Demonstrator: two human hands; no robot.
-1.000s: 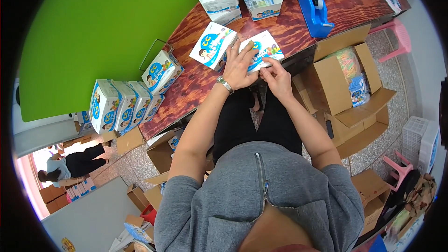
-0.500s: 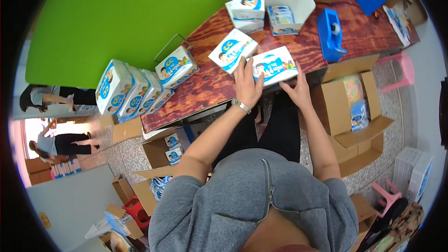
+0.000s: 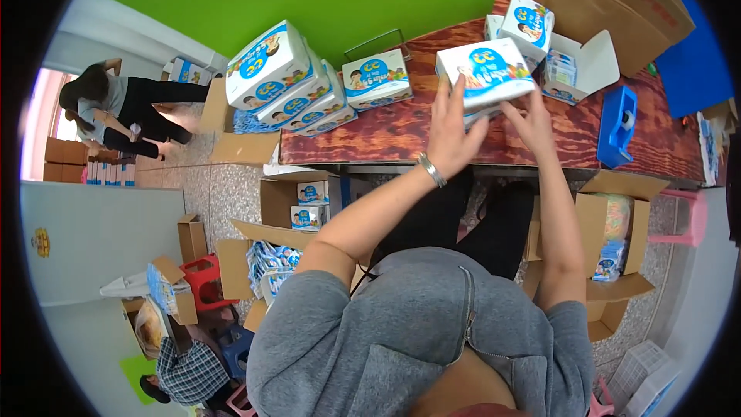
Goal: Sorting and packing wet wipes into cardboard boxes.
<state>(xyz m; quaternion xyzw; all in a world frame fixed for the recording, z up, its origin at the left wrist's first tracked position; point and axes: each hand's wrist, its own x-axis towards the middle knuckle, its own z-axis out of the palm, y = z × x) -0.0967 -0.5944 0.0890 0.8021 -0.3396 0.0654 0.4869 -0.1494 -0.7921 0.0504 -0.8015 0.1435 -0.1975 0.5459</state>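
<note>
Over the front part of the wooden table (image 3: 386,139), a white carton with a blue oval label (image 3: 485,71) sits between my hands. My left hand (image 3: 454,127) grips its near left side, thumb pointing inward. On its near right corner are the fingers of my right hand (image 3: 532,122). Part of a second carton shows just beneath it, mostly covered; whether the two touch cannot be seen. Behind them, more cartons (image 3: 528,25) are stacked beside an open carton (image 3: 562,69) filled with small packets.
On the table's left stand a stack of cartons (image 3: 270,69), a single carton (image 3: 377,81) and a wire stand. A blue tape dispenser (image 3: 617,127) is at the right. Open cardboard boxes (image 3: 614,232) flank me on the floor. Other people (image 3: 116,108) are at the far left.
The two cartons that lay side by side are now one above the other, with both hands at the upper one. My view has turned, so the table's things appear farther right.
</note>
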